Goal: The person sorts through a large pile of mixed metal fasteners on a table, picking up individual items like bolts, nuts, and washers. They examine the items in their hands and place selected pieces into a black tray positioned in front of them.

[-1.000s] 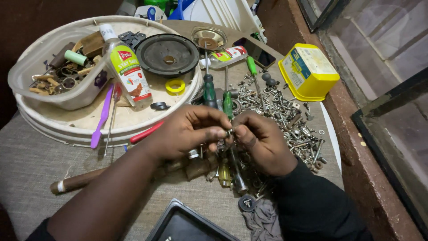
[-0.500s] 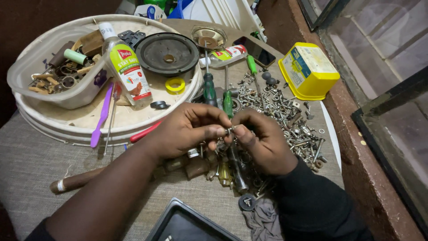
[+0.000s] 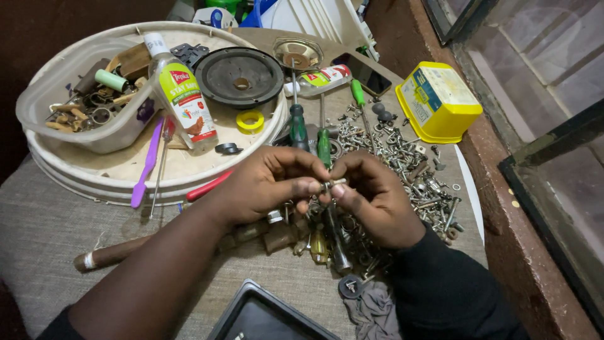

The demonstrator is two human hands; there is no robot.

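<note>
While pinched between left hand (image 3: 272,182) and right hand (image 3: 376,196), each grip closed on it, one small bolt (image 3: 332,184); beyond, two green-handled screwdrivers (image 3: 298,126)

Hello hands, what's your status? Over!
Left hand and right hand both pinch one small metal bolt between fingertips. Held above the pile of screws. Nothing blocking.
</note>
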